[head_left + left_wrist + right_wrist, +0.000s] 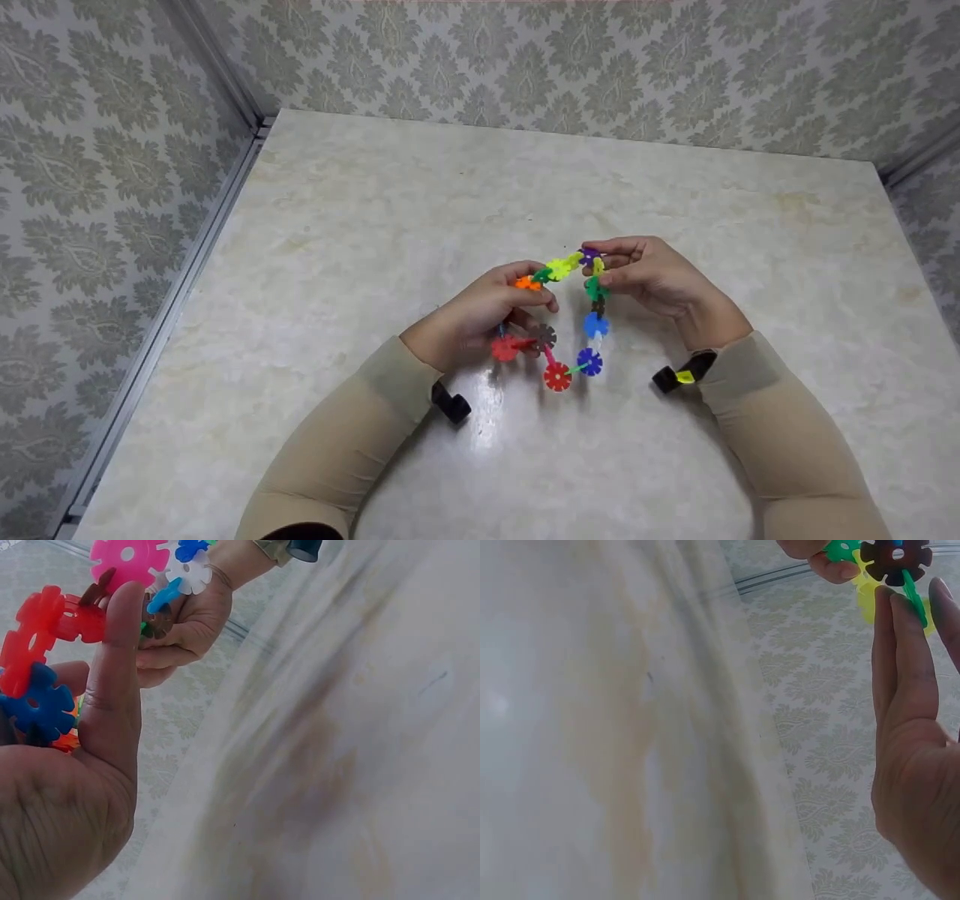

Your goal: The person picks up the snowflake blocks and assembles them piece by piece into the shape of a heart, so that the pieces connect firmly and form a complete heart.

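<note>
A closed loop of colourful notched plastic discs (557,376), linked edge to edge, is held up between both hands above the table. On its left side the left hand (499,304) pinches it near an orange disc (528,283). The right hand (652,274) grips the upper right part, by a purple disc (589,257) and a green disc (596,288). In the left wrist view, a pink disc (129,561), red discs (30,637) and a blue disc (41,703) show around the thumb. A brown disc (895,556) stands beyond the right fingertips in the right wrist view.
The pale marble-patterned table (360,202) spreads beneath both arms. Patterned wall panels (480,67) rise behind it and at the left, with a metal frame rail (172,307) along the left edge. Black wrist cameras (451,405) sit on both wrists.
</note>
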Demonstrator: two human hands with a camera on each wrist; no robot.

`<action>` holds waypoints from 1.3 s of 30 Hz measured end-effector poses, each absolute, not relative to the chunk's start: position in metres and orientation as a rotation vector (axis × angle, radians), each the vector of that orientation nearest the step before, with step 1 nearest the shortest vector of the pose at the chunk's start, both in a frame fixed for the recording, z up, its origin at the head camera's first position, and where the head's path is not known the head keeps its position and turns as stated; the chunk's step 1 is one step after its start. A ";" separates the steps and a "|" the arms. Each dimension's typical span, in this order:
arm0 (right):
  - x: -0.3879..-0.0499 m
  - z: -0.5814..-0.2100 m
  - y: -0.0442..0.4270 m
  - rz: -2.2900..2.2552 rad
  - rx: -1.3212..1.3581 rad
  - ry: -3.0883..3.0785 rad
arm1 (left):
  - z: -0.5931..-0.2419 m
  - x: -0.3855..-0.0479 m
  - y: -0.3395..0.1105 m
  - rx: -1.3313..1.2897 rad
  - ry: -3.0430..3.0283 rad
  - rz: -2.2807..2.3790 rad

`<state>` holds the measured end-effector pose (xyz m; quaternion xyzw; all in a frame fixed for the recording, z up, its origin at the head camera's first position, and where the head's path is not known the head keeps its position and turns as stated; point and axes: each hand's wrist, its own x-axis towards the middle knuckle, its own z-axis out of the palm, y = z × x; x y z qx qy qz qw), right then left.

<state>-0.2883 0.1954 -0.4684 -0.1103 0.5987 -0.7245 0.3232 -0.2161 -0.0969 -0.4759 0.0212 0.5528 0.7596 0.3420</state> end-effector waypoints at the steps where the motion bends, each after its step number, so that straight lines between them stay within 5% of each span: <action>1: -0.288 -0.469 0.195 -1.907 -0.284 1.570 | -0.476 -0.216 -0.097 0.050 1.438 1.976; 39: -0.289 -0.477 0.191 -1.911 -0.327 1.697 | -0.475 -0.217 -0.099 -0.065 1.430 1.997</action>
